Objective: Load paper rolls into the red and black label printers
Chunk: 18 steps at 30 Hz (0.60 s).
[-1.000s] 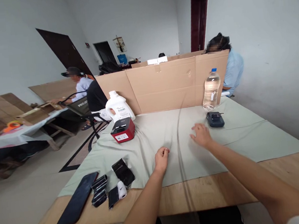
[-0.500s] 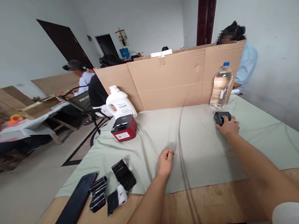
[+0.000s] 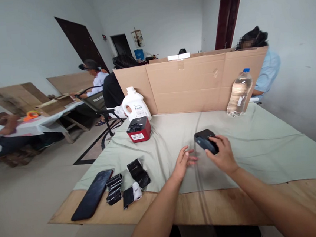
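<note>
Black-and-blue device (image 3: 204,143): is sitting in the right hand's grip over the middle part of the cloth; whether it is touching the fabric, I cannot tell.
Right hand (image 3: 223,154): is clasping the device from its right side, thumb and fingers bending around the body.
Left hand (image 3: 182,164): is facing the device from the left, apart from it, holding nothing, fingers parted and loosely curling.
Cloth (image 3: 173,132): is covering most of the wooden table (image 3: 239,207), leaving the near edge bare.
Red-and-black box (image 3: 139,130): is standing just in front of the white jug (image 3: 137,105), at the far left.
Small rolls (image 3: 115,189): 3 are lying at the near left, 1 showing a white part, beside the dark flat slab (image 3: 92,195).
Clear bottle (image 3: 239,95): is standing by the right end of the cardboard panel (image 3: 185,86).
Person in light blue (image 3: 269,69): is sitting behind that panel.
</note>
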Tool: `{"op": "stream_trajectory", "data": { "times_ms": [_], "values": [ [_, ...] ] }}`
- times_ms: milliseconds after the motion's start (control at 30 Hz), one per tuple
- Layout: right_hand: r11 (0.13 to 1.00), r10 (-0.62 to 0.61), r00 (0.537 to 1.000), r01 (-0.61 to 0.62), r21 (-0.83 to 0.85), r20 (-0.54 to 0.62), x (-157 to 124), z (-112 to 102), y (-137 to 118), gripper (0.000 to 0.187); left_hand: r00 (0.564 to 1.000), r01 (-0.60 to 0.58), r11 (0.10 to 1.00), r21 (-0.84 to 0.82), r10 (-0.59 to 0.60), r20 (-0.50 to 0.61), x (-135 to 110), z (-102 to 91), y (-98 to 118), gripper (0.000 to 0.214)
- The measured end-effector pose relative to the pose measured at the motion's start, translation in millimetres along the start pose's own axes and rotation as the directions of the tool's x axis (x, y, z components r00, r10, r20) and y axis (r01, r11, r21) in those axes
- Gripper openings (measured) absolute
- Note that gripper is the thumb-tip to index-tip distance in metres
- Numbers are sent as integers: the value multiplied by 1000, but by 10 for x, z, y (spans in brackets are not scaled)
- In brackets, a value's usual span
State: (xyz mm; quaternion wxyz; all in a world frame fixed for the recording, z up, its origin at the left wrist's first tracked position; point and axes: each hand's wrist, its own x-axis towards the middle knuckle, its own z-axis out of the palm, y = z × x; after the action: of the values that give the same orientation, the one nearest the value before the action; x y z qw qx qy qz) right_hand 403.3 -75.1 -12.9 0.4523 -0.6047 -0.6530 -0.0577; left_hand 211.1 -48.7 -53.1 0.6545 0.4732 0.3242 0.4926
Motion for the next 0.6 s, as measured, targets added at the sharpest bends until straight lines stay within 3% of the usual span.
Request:
{"op": "stream_trajectory", "data": {
  "times_ms": [100, 200, 267, 367, 433, 500, 600],
  "values": [
    [995, -99, 985, 95, 31, 138, -318, 167, -474, 47, 994, 80, 959, -273, -59, 87, -76, 23, 37, 81],
    [985, -160, 960, 142, 95, 228, -516, 282, -658, 48, 998, 25, 955, -295, -41, -50, -114, -7, 81, 91],
    [974, -165, 963, 124, 191, 213, -521, 306, -629, 36, 994, -6, 963, -269, -24, -106, -112, -27, 112, 96],
    [933, -17, 997, -13, 359, 79, -377, 314, -469, 24, 997, 2, 962, -272, -24, -79, -89, -29, 134, 98],
    [861, 164, 985, -168, 481, 50, -276, 347, -356, 33, 998, 23, 965, -260, -36, -45, -78, -19, 119, 101],
    [729, 291, 940, -338, 595, 177, -233, 410, -273, 50, 999, 29, 976, -217, -32, -9, -77, -9, 89, 105],
    [556, 287, 864, -501, 663, 413, -278, 507, -205, 72, 999, -7, 995, -99, 11, 39, -91, -3, 49, 109]
  ]
}}
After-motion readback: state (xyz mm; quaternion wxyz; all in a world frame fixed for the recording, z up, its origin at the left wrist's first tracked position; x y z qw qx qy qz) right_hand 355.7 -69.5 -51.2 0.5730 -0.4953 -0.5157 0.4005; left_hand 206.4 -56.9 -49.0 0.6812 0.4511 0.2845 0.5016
